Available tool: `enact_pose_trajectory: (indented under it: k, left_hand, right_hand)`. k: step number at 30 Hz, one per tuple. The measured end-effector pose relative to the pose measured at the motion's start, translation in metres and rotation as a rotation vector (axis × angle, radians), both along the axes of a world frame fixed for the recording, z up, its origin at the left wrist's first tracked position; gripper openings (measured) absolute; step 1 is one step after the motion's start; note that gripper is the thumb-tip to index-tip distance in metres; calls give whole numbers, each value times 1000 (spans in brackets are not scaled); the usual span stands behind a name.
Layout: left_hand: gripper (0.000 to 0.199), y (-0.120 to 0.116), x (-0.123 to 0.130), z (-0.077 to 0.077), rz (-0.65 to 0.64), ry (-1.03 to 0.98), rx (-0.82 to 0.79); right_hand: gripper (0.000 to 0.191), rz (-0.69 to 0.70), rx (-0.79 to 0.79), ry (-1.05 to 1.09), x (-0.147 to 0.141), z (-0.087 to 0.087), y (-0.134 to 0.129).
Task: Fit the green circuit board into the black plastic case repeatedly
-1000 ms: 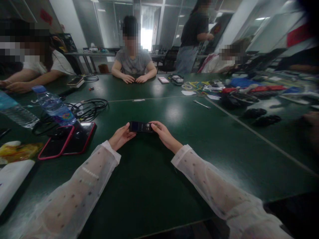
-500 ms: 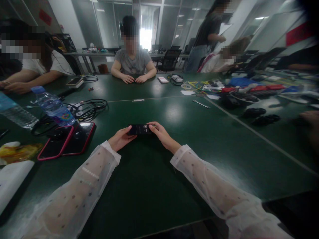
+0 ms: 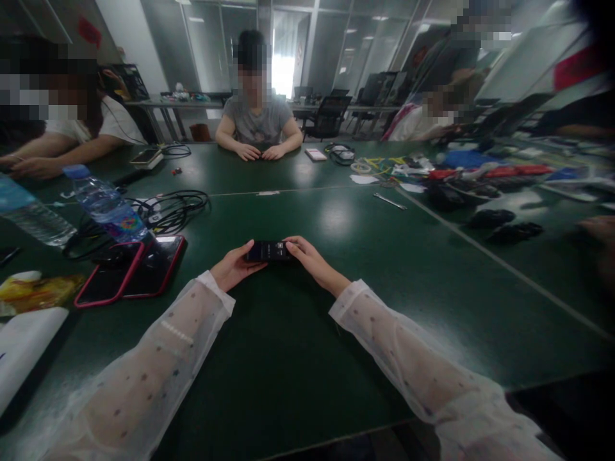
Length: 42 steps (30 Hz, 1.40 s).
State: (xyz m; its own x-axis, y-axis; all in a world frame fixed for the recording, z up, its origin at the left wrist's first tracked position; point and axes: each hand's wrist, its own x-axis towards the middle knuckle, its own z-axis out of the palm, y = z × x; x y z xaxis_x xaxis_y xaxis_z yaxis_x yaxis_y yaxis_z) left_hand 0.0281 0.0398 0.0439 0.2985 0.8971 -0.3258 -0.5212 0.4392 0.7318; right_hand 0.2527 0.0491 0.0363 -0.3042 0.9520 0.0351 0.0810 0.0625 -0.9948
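Between my two hands is a black phone (image 3: 269, 250), held sideways, with small white marks and a light icon on its dark screen. My left hand (image 3: 235, 266) grips its left end, the thumb on the near face and the fingers underneath. At the right end my right hand (image 3: 310, 259) is closed on it, thumb over the screen and fingers behind the edge. The phone sits low over the green table (image 3: 288, 358); whether it touches the surface I cannot tell. Sheer white dotted sleeves cover both my forearms.
Left of my arm lie two phones with red-pink edges (image 3: 156, 269), water bottles (image 3: 103, 202), coiled black cables (image 3: 177, 211) and a white box (image 3: 29, 346). A wrench (image 3: 389, 202) lies ahead right, near tools and cables (image 3: 494, 173). People sit around, one opposite (image 3: 259, 121).
My hands and the phone stay almost as they were. In the background, the standing person at the right has moved further right. The view has shifted very slightly.
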Motion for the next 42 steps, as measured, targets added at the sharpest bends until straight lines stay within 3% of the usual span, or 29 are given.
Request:
enact_pose_trajectory:
  k: [11, 22, 27, 32, 42]
  left_hand:
    - [34, 0, -1, 0, -33, 16, 15]
    - [34, 6, -1, -6, -24, -5, -4]
    - [32, 7, -3, -8, -21, -15, -9]
    - [33, 8, -4, -10, -35, -33, -6]
    - [29, 10, -4, -14, -12, -60, -70]
  right_hand:
    - [34, 7, 17, -33, -1, -1, 0]
    - [29, -54, 344, -302, -1, -10, -2]
    - [39, -51, 383, -371, -3, -6, -8]
    - [57, 3, 542, -396, -6, -6, -11]
    - [49, -15, 547, -430, -7, -9, -8]
